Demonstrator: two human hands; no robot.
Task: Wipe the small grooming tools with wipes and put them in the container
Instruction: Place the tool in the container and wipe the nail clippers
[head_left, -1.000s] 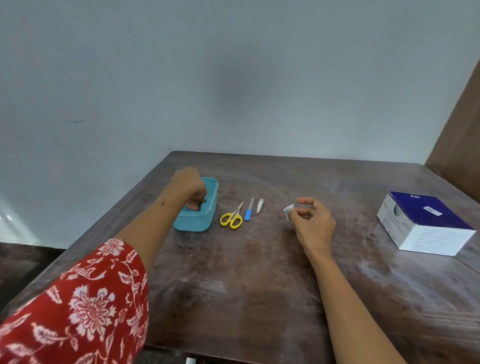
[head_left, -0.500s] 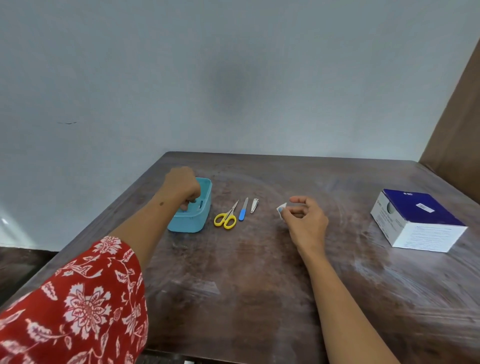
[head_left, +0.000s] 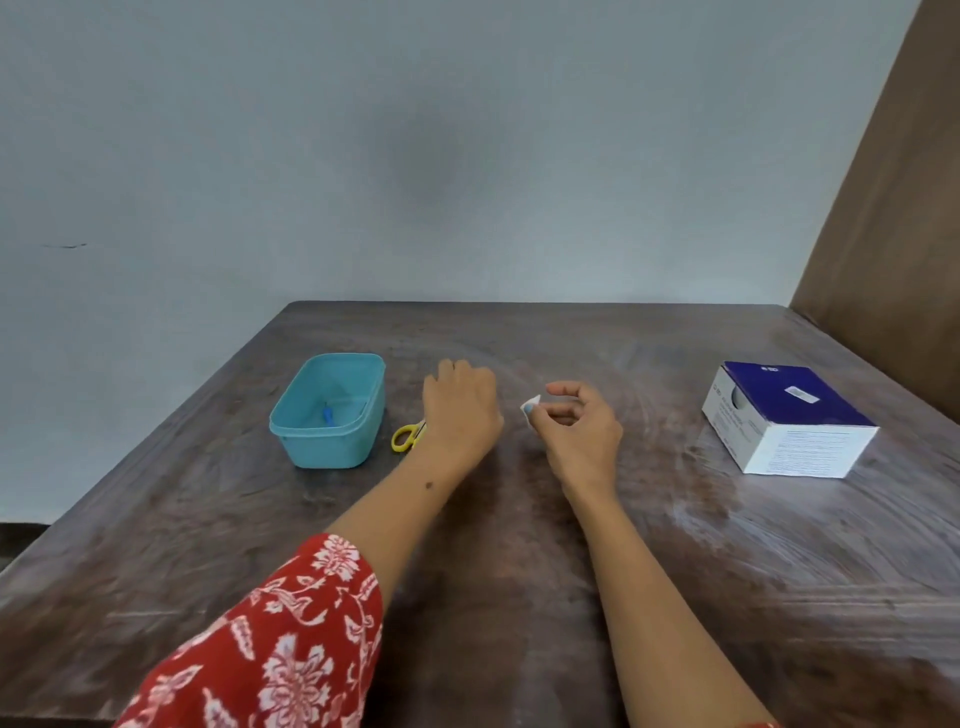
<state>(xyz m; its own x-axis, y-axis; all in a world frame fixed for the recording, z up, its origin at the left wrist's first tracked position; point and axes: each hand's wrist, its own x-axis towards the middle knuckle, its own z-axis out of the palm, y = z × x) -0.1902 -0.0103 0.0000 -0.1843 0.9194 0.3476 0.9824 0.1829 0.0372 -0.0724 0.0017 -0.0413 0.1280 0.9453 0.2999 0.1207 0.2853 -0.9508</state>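
Scissors showed only their yellow handles just left of your left hand; the blades lay hidden beneath it. Your left hand hung palm-down over the surface, and its fingers curved away from the camera, so you could not tell from here whether they gripped anything. Whatever other tools lay under that hand were covered too. Your right hand pinched a small white wipe between thumb and fingertips, the remaining fingers curled in; a bluish patch on the wipe was too small to make out. Well left of your left fingers sat the teal container, with one small blue-tipped item on its floor, its shape blurred. Far right of your right fingers rested a blue-and-white box; its lid carried a white sticker and its sides fine print, none of it legible. Your red floral sleeve was cut off by the lower edge.
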